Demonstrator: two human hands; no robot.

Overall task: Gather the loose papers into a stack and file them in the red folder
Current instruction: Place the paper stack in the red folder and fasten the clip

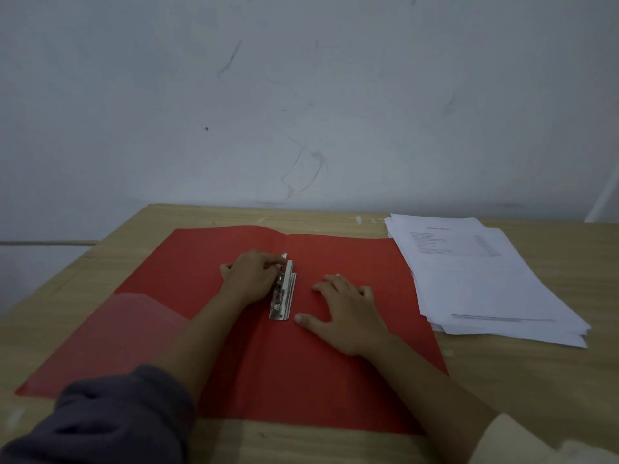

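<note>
The red folder (187,262) lies open and flat on the wooden table (522,390). A metal clip mechanism (284,293) sits along its centre fold. My left hand (249,274) grips the upper end of that clip with its fingertips. My right hand (348,311) rests flat, fingers spread, on the folder's right half just beside the clip. A stack of white printed papers (482,279) lies on the table to the right, its left edge overlapping the folder's right edge.
A translucent pocket (134,326) covers the folder's lower left inside flap. A scuffed grey wall (301,95) rises right behind the table's far edge. The table's left edge runs diagonally close to the folder.
</note>
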